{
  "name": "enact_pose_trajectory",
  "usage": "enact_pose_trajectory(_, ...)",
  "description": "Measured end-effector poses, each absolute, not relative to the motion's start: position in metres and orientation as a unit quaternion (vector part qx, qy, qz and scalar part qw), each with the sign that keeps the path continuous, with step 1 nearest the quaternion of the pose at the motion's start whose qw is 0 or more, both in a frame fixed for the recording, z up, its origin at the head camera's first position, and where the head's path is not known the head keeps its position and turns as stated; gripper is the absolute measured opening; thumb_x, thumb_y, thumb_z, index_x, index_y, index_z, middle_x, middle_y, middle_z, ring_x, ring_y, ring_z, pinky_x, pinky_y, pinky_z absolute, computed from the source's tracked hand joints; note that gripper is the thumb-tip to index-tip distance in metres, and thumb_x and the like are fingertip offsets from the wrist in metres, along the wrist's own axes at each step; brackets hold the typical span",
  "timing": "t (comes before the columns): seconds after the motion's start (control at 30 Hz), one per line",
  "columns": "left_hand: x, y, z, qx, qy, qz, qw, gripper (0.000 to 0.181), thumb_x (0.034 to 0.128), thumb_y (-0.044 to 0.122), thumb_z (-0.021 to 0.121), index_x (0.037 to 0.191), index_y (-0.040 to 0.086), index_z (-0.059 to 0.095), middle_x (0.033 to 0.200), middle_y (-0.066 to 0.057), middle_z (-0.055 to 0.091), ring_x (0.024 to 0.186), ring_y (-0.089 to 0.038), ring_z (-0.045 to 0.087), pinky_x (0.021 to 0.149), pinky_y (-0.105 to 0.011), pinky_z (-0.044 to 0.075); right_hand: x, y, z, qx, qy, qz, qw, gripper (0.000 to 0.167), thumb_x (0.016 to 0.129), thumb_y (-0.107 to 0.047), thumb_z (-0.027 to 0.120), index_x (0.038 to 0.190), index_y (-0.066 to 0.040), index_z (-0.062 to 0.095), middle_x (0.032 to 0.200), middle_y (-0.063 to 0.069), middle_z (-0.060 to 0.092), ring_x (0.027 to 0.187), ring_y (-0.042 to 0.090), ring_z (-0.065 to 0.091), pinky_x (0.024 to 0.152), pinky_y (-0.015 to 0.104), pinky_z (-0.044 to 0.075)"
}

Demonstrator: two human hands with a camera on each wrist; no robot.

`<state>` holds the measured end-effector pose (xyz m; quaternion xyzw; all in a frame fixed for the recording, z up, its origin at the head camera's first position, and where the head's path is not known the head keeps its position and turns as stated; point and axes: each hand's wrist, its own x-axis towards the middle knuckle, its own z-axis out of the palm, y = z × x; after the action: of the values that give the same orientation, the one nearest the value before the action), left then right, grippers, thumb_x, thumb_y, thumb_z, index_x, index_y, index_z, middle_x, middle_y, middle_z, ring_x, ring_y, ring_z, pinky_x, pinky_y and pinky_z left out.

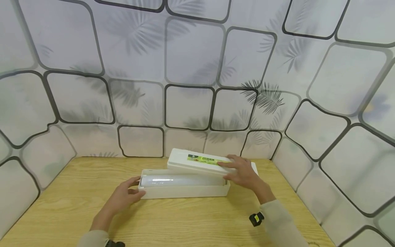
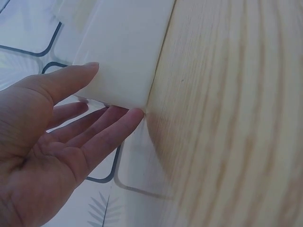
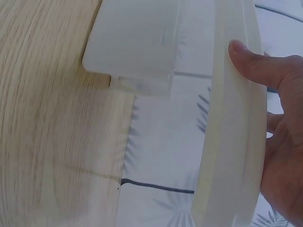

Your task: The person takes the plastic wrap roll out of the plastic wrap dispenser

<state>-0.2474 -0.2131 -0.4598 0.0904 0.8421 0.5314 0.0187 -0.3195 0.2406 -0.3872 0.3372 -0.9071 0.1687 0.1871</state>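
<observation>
A long white box (image 1: 185,192) stands on the table with a roll of clear film (image 1: 182,180) lying inside. My left hand (image 1: 124,196) holds the box's left end, thumb on the front and fingers at the end wall; the left wrist view shows this hand (image 2: 61,137) at the corner of the box (image 2: 123,56). Above the box's right part, my right hand (image 1: 242,172) grips the white lid (image 1: 182,161), which has a green label and is tilted. In the right wrist view the right hand (image 3: 279,109) pinches the lid (image 3: 232,118) apart from the box (image 3: 132,38).
The wooden table (image 1: 160,223) extends around the box. Behind it and at both sides hangs a pale curtain (image 1: 191,51) with dark rounded outlines and leaf prints. A black strap device (image 1: 256,218) sits by my right cuff.
</observation>
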Motion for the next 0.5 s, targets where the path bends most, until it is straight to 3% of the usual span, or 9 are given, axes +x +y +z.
enact_pose_trajectory(0.5,-0.246,-0.212,-0.458,0.086,0.846,0.526,0.019,0.071,0.0967,0.013,0.073,0.153,-0.011,0.037,0.147,-0.041,0.047,0.119,-0.047,0.067,0.081,-0.032,0.065,-0.323,0.282,-0.392,0.289,-0.918,0.158,0.22,0.053,0.074,-0.021,0.091,0.125,-0.02,0.077,0.133,0.022,0.066,0.119,0.044,0.064,0.092,0.067,0.042)
